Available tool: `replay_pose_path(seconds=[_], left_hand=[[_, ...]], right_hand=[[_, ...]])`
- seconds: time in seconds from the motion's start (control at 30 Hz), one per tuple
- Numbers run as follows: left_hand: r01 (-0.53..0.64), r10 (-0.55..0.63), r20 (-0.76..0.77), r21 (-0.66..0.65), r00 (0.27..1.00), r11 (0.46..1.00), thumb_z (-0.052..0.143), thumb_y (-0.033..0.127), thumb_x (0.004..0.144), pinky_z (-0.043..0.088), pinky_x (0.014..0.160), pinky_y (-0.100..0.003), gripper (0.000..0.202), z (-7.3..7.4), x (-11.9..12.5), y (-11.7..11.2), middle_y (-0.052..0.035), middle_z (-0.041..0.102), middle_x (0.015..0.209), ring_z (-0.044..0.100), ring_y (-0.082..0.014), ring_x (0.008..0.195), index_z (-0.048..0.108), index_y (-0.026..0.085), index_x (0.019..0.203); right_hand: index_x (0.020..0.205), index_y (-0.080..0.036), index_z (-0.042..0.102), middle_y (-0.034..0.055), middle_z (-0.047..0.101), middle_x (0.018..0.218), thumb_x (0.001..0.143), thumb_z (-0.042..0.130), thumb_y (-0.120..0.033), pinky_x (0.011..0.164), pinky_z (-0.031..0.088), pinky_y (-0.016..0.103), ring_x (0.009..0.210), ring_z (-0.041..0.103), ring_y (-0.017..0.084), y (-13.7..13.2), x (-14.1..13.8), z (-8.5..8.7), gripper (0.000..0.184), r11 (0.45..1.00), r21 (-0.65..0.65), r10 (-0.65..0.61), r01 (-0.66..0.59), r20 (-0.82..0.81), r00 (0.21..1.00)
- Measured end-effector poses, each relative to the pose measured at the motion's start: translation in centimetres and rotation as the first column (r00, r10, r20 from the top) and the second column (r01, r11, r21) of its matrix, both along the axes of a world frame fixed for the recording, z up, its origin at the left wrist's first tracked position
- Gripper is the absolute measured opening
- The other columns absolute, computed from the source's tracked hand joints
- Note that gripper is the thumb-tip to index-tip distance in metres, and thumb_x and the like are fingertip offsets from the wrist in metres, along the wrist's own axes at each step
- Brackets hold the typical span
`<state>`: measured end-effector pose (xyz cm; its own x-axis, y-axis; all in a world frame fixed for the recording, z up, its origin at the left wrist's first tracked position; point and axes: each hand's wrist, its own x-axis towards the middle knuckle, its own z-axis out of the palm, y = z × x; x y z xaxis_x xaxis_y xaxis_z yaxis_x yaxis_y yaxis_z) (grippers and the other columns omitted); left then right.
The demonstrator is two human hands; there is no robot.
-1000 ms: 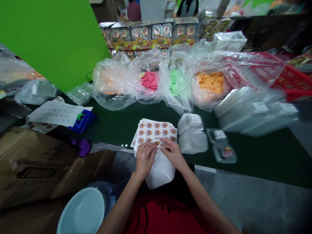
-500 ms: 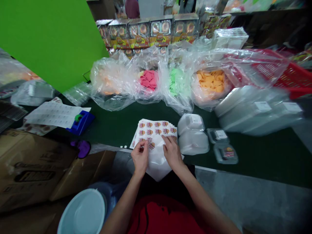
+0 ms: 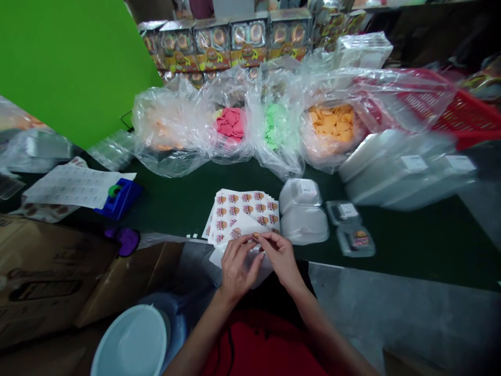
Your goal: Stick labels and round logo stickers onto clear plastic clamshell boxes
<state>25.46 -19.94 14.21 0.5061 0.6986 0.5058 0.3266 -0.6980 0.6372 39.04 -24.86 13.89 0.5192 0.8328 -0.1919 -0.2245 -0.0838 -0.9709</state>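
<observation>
A fanned stack of sticker sheets (image 3: 245,209) printed with small burger pictures lies at the near edge of the green table (image 3: 188,193). Both my hands meet just below it, over a white sheet or packet (image 3: 219,257) partly hidden under them. My left hand (image 3: 238,269) and my right hand (image 3: 279,256) pinch a small orange sticker (image 3: 255,236) between their fingertips. Which hand bears it more I cannot tell.
White lidded plastic boxes (image 3: 303,211) sit right of the sheets, small labelled clear boxes (image 3: 354,235) beyond. Clear bags of orange (image 3: 332,122), green (image 3: 276,125) and pink (image 3: 230,122) pieces line the back. A blue tape dispenser (image 3: 117,196), cardboard boxes (image 3: 47,271) and pale basin (image 3: 131,342) are left.
My hands drew together and toward me, from resting apart on the sheets to pinching one small sticker between them. The view shifted slightly downward and left.
</observation>
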Motion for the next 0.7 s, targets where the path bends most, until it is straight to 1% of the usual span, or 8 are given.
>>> replay_pose_path(seconds=[0.13,0.27,0.33,0.4,0.5,0.6,0.63,0.7], left_hand=[[0.028,-0.029,-0.024,-0.062,0.999,0.998,0.063,0.026,0.102,0.055,0.106,-0.05,0.022,3.2,-0.1,1.5,-0.0101,0.074,0.121,0.068,-0.0271,0.116,0.067,0.025,0.124],[0.265,-0.266,-0.139,-0.027,0.954,0.964,0.064,0.022,0.102,0.054,0.098,-0.044,0.008,6.5,0.1,3.5,-0.0074,0.075,0.11,0.066,-0.0245,0.109,0.07,0.023,0.107],[0.332,-0.329,-0.172,-0.01,0.929,0.943,0.062,0.017,0.102,0.054,0.093,-0.04,0.009,7.7,0.4,4.0,-0.0071,0.075,0.108,0.065,-0.0229,0.105,0.071,0.022,0.101],[0.341,-0.334,-0.153,0.021,0.93,0.94,0.063,0.014,0.101,0.053,0.091,-0.037,0.01,8.8,1.0,4.1,-0.0067,0.074,0.106,0.066,-0.0214,0.102,0.071,0.021,0.101],[0.252,-0.252,-0.009,0.024,0.968,0.967,0.069,0.016,0.098,0.052,0.094,-0.036,0.008,10.1,2.8,3.9,-0.0059,0.073,0.105,0.067,-0.0204,0.101,0.075,0.022,0.1],[0.21,-0.188,0.146,-0.151,0.971,0.966,0.074,0.022,0.095,0.053,0.086,-0.032,0.004,11.4,6.0,3.7,-0.0047,0.074,0.098,0.068,-0.0193,0.095,0.078,0.022,0.093],[0.229,-0.191,0.173,-0.234,0.966,0.945,0.075,0.024,0.094,0.053,0.081,-0.03,0.006,11.7,7.2,3.6,-0.0042,0.074,0.094,0.068,-0.0184,0.09,0.078,0.021,0.09],[0.283,-0.221,0.195,-0.397,0.956,0.873,0.077,0.028,0.093,0.053,0.074,-0.028,0.009,12.1,9.7,3.5,-0.0032,0.075,0.087,0.067,-0.017,0.08,0.079,0.02,0.088]], right_hand=[[0.09,-0.022,0.078,0.0038,0.079,0.09,0.091,0.072,-0.041,0.079,0.054,0.032,0.082,0.071,0.021,-1.0,1.2,1.6,0.02,0.991,0.037,0.123,-0.127,0.097,0.988],[0.09,-0.022,0.079,0.0025,0.079,0.09,0.094,0.068,-0.035,0.081,0.053,0.032,0.084,0.07,0.02,-1.9,1.8,3.3,0.018,0.977,0.052,0.191,-0.205,0.203,0.96],[0.095,-0.023,0.081,0.0034,0.08,0.096,0.095,0.067,-0.035,0.085,0.054,0.034,0.089,0.072,0.021,-2.4,2.1,3.9,0.019,0.974,0.057,0.202,-0.217,0.203,0.958],[0.11,-0.024,0.081,0.0047,0.082,0.105,0.095,0.068,-0.037,0.091,0.056,0.037,0.097,0.074,0.023,-3.2,2.5,4.6,0.024,0.978,0.057,0.194,-0.202,0.13,0.972],[0.134,-0.027,0.074,0.0057,0.082,0.111,0.093,0.072,-0.041,0.094,0.057,0.04,0.1,0.075,0.023,-5.3,3.7,5.5,0.043,0.991,0.047,0.123,-0.122,-0.008,0.992],[0.134,-0.029,0.073,0.0053,0.082,0.109,0.093,0.073,-0.044,0.095,0.058,0.04,0.101,0.076,0.022,-8.0,5.2,6.3,0.044,0.997,0.052,0.065,-0.062,-0.062,0.996],[0.131,-0.029,0.075,0.0053,0.083,0.108,0.094,0.074,-0.045,0.094,0.058,0.04,0.101,0.076,0.022,-8.9,5.7,6.4,0.04,0.997,0.053,0.06,-0.057,-0.069,0.996],[0.123,-0.028,0.078,0.0054,0.083,0.105,0.093,0.075,-0.047,0.094,0.058,0.04,0.099,0.076,0.022,-10.2,6.5,6.3,0.036,0.998,0.049,0.053,-0.049,-0.077,0.996]])
